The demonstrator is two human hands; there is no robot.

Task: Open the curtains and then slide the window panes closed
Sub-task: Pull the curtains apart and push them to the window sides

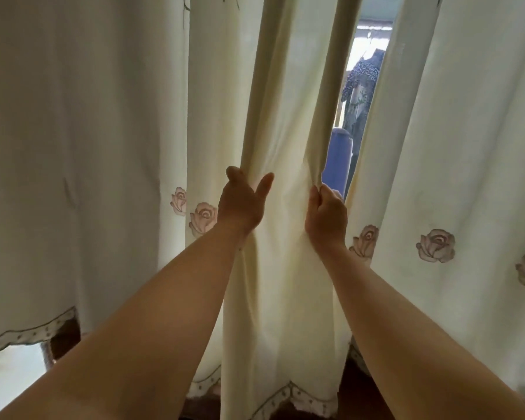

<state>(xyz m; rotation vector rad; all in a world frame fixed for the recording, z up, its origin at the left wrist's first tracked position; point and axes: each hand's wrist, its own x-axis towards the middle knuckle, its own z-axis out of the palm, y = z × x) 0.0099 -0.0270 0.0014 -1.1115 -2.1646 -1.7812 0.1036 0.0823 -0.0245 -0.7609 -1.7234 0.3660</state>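
Note:
Cream curtains with pink rose embroidery hang across the whole view. My left hand (243, 204) grips a fold of the left curtain (103, 147), thumb out and fingers hidden behind the cloth. My right hand (326, 213) is closed on the inner edge of the same bunched middle fold (288, 140). The right curtain (452, 162) hangs apart from it. Between them a narrow gap (355, 116) shows the outdoors. The window panes are hidden behind the cloth.
Through the gap I see a blue barrel (338, 159) and hanging patterned clothes (362, 77) outside. A dark wooden sill or furniture edge (64, 338) shows below the curtain hems. A pale surface (9, 371) lies at the lower left.

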